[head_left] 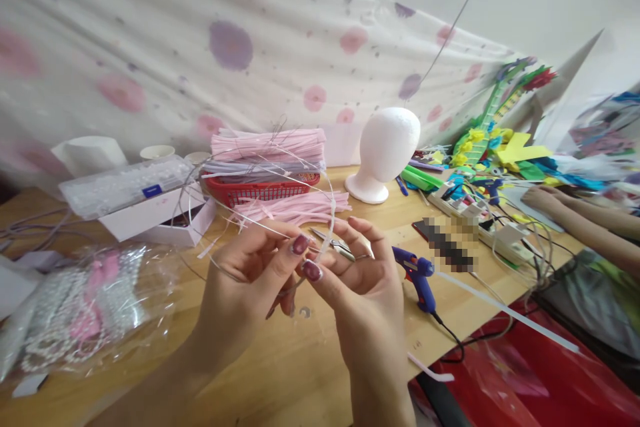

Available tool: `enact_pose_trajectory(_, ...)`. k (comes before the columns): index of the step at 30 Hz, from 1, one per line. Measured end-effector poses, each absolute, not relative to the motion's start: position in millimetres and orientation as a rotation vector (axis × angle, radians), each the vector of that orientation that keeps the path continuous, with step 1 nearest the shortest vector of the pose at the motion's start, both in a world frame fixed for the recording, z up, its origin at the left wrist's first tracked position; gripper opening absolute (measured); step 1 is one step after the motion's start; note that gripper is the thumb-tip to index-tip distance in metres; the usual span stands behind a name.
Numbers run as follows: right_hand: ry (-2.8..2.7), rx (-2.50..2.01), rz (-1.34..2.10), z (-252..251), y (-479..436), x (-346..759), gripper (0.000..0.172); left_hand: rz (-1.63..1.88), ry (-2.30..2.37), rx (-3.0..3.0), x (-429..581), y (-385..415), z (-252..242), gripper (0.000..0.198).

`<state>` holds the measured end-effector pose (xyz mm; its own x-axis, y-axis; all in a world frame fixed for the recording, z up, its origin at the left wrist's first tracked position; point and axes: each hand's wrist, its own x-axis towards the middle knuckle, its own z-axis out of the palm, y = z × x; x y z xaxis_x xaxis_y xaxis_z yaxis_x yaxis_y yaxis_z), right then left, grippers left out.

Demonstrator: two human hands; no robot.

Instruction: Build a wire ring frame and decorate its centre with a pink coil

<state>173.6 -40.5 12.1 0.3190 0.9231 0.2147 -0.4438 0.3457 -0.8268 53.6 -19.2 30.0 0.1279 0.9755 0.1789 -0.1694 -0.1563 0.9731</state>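
Observation:
A thin wire [331, 215], wrapped in white along part of its length, bends in a large loop above the table. My left hand [245, 280] pinches it between thumb and fingertips. Beside it, the thumb of my right hand [367, 287] presses the wire against the fingers, and the two thumb tips nearly meet. The exact spot gripped is partly hidden by the fingers. Behind my right hand lie scissors [345, 250], partly covered. A blue glue gun [420, 277] rests just to the right of that hand.
Pink fuzzy stems [270, 145] fill a red basket [240, 192] at the back. Near it stands a white foam head [387, 147]. Bagged pearl strings [90, 307] lie left; a power strip [505, 240] and cables lie right. Another person's arms [575, 213] reach in from the right.

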Motion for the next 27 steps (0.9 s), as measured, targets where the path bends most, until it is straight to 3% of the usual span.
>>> enact_pose_trajectory(10, -0.782, -0.692, 0.987, 15.8, -39.4, 176.4, 0.053, 1.386, 0.887, 1.367, 51.6, -22.9, 33.9, 0.010)
enact_pose_trajectory(21, -0.752, -0.642, 0.995, 12.7, -38.2, 181.1, 0.072, 1.411, 0.795, 1.359, 57.6, -24.9, 28.8, 0.009)
enact_pose_trajectory(27, -0.792, -0.633, 0.983, 12.7, -35.5, 180.8, 0.071, 1.362, 0.839, 1.318, 57.2, -22.4, 30.0, 0.007)
